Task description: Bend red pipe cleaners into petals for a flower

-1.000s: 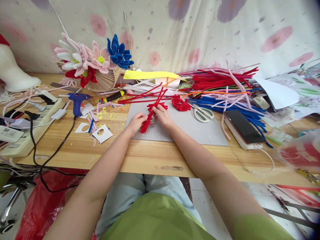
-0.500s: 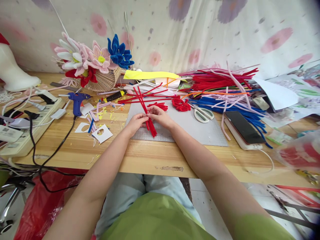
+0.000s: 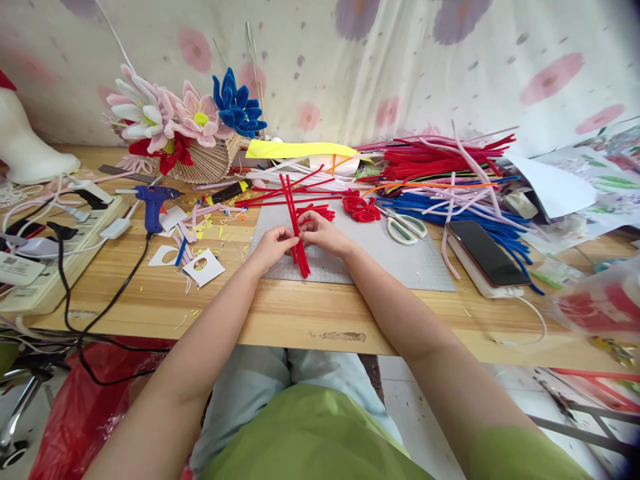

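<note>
My left hand (image 3: 273,245) and my right hand (image 3: 320,231) meet over a grey cutting mat (image 3: 400,257), both pinching a small bundle of red pipe cleaners (image 3: 295,223). The bundle stands nearly upright between the fingers, its lower ends resting on the mat. Just beyond my right hand lie a folded red pipe-cleaner piece (image 3: 317,211) and a red pipe-cleaner flower (image 3: 361,207). More loose red stems (image 3: 280,195) lie at the mat's far edge.
Scissors (image 3: 407,228), a phone (image 3: 486,252) and a heap of red, blue and pink pipe cleaners (image 3: 445,177) sit right. Left are a blue glue gun (image 3: 153,203), paper scraps (image 3: 204,267), a power strip (image 3: 55,257) with cables and a basket of flowers (image 3: 185,130).
The red bundle has swung from leaning right to leaning slightly left, then closer to upright. Both hands stayed together at the same spot on the mat.
</note>
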A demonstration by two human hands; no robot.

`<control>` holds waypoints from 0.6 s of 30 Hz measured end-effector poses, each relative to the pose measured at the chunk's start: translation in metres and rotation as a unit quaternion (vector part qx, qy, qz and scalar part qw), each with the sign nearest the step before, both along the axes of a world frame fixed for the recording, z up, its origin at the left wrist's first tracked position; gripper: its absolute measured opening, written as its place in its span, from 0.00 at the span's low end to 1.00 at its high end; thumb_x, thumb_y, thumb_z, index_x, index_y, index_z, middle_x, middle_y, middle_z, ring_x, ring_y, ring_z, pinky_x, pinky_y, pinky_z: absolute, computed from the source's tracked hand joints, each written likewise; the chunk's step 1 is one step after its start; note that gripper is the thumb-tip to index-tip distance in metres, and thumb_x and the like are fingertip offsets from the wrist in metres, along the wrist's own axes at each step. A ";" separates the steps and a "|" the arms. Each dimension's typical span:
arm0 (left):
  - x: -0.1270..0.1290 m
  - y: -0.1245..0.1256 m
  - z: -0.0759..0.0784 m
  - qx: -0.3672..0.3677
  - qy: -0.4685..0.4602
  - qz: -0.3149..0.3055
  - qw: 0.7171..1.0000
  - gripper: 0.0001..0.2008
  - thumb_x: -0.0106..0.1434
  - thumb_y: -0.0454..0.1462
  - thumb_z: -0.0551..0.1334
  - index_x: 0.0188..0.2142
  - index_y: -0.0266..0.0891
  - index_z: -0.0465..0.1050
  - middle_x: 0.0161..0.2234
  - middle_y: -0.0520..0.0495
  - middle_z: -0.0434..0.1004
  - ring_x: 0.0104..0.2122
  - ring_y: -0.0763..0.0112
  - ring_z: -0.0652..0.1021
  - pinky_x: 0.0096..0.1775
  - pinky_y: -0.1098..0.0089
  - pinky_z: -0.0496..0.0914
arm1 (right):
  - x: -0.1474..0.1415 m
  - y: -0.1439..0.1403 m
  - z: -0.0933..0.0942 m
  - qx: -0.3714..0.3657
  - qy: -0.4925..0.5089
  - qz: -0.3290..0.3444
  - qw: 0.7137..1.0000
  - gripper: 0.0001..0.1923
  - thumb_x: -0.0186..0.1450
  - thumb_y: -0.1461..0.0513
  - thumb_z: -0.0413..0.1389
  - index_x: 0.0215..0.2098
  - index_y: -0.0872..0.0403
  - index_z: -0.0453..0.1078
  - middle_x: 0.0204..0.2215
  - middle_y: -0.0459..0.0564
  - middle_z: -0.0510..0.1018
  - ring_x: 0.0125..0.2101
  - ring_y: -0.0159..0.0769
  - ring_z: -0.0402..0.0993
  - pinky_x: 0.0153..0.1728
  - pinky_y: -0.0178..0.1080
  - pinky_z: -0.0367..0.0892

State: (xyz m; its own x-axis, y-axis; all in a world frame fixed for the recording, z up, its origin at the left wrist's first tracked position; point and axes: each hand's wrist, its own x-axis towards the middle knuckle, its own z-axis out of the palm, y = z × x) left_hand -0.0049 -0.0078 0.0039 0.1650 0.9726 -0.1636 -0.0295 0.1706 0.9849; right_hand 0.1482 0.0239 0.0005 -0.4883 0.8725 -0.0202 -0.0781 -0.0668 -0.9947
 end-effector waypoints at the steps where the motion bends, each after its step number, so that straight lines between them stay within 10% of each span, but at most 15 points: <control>1: 0.000 0.000 -0.001 0.000 0.003 0.002 1.000 0.13 0.46 0.35 0.68 0.22 0.35 0.63 0.18 0.55 0.69 0.19 0.77 0.71 0.26 0.74 0.68 | 0.001 0.000 0.001 0.006 -0.002 0.003 1.000 0.20 0.48 0.65 0.59 0.36 0.52 0.57 0.22 0.37 0.69 0.23 0.26 0.67 0.26 0.32 0.66; 18: -0.006 0.004 -0.005 0.024 0.000 0.044 0.999 0.11 0.50 0.37 0.66 0.23 0.36 0.63 0.21 0.56 0.69 0.21 0.77 0.73 0.24 0.74 0.69 | 0.003 -0.001 -0.001 -0.042 -0.029 0.018 0.999 0.16 0.54 0.62 0.60 0.37 0.54 0.59 0.20 0.41 0.73 0.20 0.30 0.72 0.22 0.33 0.69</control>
